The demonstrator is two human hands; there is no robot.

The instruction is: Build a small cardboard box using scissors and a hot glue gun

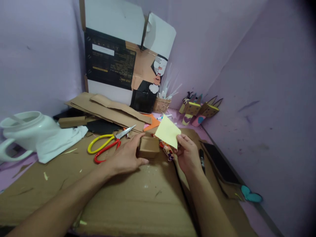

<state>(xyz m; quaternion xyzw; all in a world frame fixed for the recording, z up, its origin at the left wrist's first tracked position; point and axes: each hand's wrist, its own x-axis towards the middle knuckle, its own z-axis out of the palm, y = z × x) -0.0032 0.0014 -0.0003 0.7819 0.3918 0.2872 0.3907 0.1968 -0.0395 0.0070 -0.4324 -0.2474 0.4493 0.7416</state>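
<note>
My left hand (128, 154) is wrapped round the left side of a small brown cardboard box (148, 147), which rests on the cardboard sheet covering the table. Between the thumb and fingers of my right hand (189, 153) is a piece of pale yellow paper (168, 132), raised and tilted just right of the box. Behind the paper, partly covered by it, lies a colourful patterned object (168, 153) with a dark cord running toward me. Scissors (108, 144) with one yellow and one red handle lie open to the left of my left hand.
A white pitcher (29, 131) stands at the left on white plastic. Cut cardboard strips (106, 110) lie behind, before a large unfolded box (111, 59). Cardboard animal figures (195, 110) and a basket of sticks (162, 104) stand at the back. At right are a black marker (202, 159) and a dark flat panel (222, 163).
</note>
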